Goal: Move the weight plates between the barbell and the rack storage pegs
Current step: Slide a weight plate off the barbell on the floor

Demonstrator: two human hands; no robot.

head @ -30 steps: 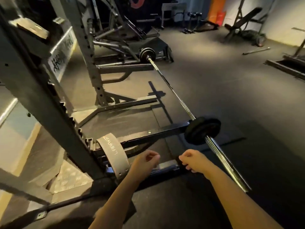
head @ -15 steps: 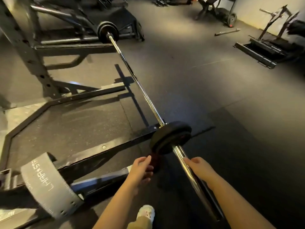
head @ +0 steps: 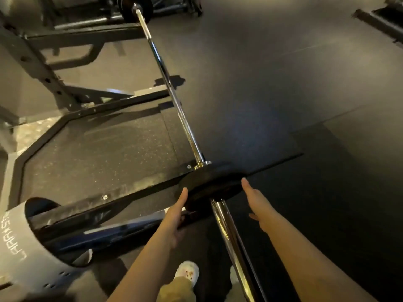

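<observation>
Dark rubber gym flooring (head: 283,83) lies under the barbell (head: 174,99), and with both the left hand (head: 174,212) and right hand (head: 256,202) flat-fingered against the black weight plate (head: 210,182) on its near sleeve, she should pull evenly, straight along the sleeve.

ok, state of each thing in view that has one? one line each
near weight plate: loaded on the barbell sleeve, against the collar
far weight plate: loaded on the far end
barbell: lying low across the floor
left hand: fingers straight, at the near plate's left edge
right hand: fingers straight, at the plate's right edge
grey lifting belt: looped around the rack's base rail
</observation>
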